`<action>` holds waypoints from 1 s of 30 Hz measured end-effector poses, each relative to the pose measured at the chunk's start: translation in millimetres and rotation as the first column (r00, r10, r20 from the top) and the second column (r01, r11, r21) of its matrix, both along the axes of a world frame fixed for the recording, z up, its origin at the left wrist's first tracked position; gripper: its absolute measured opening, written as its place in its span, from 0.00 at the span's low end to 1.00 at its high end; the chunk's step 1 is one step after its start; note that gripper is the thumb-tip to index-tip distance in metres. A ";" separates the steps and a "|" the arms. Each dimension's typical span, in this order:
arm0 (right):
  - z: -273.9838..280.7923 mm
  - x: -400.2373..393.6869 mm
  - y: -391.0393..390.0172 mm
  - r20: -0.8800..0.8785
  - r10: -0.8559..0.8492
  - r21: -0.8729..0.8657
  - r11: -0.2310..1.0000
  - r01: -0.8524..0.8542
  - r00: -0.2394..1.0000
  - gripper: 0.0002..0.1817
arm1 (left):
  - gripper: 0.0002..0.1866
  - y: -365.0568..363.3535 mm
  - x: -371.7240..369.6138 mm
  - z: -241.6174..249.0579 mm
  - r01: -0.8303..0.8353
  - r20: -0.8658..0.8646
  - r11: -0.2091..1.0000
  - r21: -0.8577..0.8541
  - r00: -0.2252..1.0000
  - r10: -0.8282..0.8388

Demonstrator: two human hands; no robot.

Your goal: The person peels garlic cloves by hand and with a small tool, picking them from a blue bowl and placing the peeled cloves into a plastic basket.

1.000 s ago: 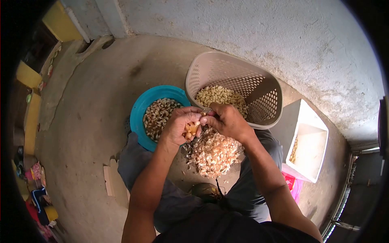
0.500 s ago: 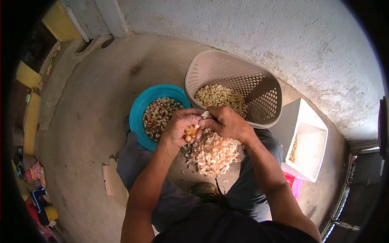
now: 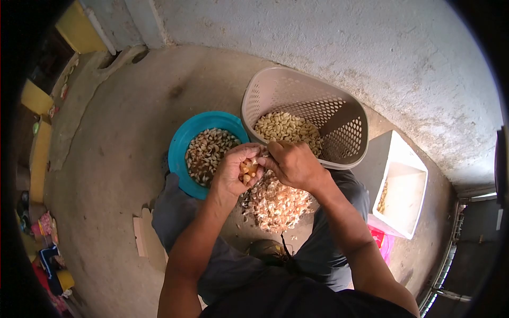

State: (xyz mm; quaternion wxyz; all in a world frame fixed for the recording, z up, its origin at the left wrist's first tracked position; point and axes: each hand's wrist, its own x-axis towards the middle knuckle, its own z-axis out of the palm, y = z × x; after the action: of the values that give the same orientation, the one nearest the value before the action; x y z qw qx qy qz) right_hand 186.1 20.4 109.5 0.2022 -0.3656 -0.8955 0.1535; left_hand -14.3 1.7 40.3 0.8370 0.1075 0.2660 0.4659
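Cupped palm up, my left hand (image 3: 231, 172) holds several garlic cloves (image 3: 248, 170) in its palm. Its thumb and fingertips meet those of my right hand (image 3: 298, 165), which is closed in a pinch on a garlic clove mostly hidden by the fingers. Below both hands lies a heap of papery garlic skins (image 3: 278, 205) on the floor, between my knees. To the left, a teal basin (image 3: 180, 139) contains unpeeled cloves (image 3: 204, 153). Just beyond my hands stands a beige perforated basket (image 3: 339, 103) with pale peeled cloves (image 3: 286, 127) in its bottom.
At the right a white foam box (image 3: 405, 185) lies tipped, some cloves inside, near a pink bag (image 3: 383, 244). A rough painted wall (image 3: 339, 37) rises behind the basket. Cardboard (image 3: 148, 236) lies by my left leg, and cloth items (image 3: 50, 254) sit at far left.
My right hand has turned and drawn in closer to the left fingertips. The whitish clove that showed at the fingertips is now mostly covered.
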 end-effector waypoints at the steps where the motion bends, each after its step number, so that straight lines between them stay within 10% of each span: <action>1: 0.5 0.9 -0.7 -0.028 0.029 0.010 1.000 -0.029 0.999 0.18 | 0.09 -0.3 0.7 2.5 -0.021 -0.013 1.000 -0.008 1.000 0.021; 14: 3.1 21.6 -5.0 0.065 0.121 -0.285 0.953 -0.098 0.991 0.17 | 0.11 -2.2 0.5 1.7 0.017 -0.099 0.996 0.083 0.995 -0.009; 24: -12.8 18.4 10.4 -0.598 -0.279 -0.597 0.780 -0.186 0.751 0.13 | 0.09 -2.7 9.0 10.0 0.150 -0.152 0.982 0.112 0.980 -0.132; 30: -27.8 17.5 14.3 -0.552 -0.249 -0.603 0.778 -0.174 0.796 0.11 | 0.09 -3.5 11.6 9.2 0.138 -0.161 0.987 0.084 0.979 -0.124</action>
State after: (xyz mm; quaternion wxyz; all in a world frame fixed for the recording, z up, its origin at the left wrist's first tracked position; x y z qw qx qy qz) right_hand 203.6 34.7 81.7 0.3469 -0.3616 -0.6714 0.5460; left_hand -2.8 -1.8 49.4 0.8367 0.2003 0.3002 0.4120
